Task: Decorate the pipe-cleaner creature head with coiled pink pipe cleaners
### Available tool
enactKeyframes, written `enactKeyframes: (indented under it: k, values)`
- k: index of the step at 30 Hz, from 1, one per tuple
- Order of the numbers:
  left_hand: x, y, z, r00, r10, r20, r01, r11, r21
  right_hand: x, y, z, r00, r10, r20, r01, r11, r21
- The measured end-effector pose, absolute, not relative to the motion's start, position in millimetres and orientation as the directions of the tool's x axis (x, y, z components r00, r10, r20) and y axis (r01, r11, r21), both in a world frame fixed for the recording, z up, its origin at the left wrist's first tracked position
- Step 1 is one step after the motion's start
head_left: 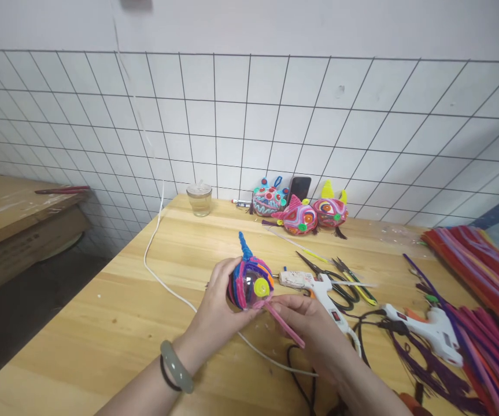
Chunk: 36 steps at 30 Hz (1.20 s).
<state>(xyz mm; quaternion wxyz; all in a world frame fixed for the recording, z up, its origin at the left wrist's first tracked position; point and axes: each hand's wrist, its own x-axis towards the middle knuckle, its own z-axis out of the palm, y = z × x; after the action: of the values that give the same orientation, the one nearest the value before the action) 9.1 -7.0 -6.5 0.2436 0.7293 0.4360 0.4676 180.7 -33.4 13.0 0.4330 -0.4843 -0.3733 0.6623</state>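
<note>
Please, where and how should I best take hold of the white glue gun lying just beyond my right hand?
Best, I think, by the handle of the glue gun, with the right hand coming from the right. The handle slants toward you and rightward, while the nozzle points left, so this grip should stay clear of it.

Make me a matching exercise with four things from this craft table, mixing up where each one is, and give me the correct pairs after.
Things:
1. Clear round ball partly wrapped in coloured fuzzy strands
2. Thin pink fuzzy strip
3. Clear cup of pale yellowish liquid
4. Black rectangular phone

Places:
A. Near the far left corner of the pale wooden table
B. Between the fingers of the right hand
C. Upright behind the colourful decorated balls
D. Held in the left hand

Right pairs: 1-D, 2-B, 3-A, 4-C.
</note>
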Motion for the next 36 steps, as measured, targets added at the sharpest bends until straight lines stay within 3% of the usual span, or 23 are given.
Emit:
enactKeyframes:
  k: [10, 22, 36]
  values:
    - [8.8, -11.0, -4.5, 0.264, 0.849, 0.458, 0.483, -0.528, 0.699, 181.3, -30.3, 5.6, -0.100, 0.922, -0.373, -0.202, -0.386, -0.900]
    - [13.6, -10.7, -2.1, 0.231, 0.886, 0.402, 0.339, -0.461, 0.820, 183.2, -33.0, 5.5, -0.189, 0.903, -0.385, -0.334, -0.428, -0.840]
    - [13.8, -11.4, -3.4, 0.241, 0.862, 0.445, 0.301, -0.503, 0.810, 186.5, -34.8, 7.2, -0.313, 0.860, -0.404, -0.398, -0.504, -0.766]
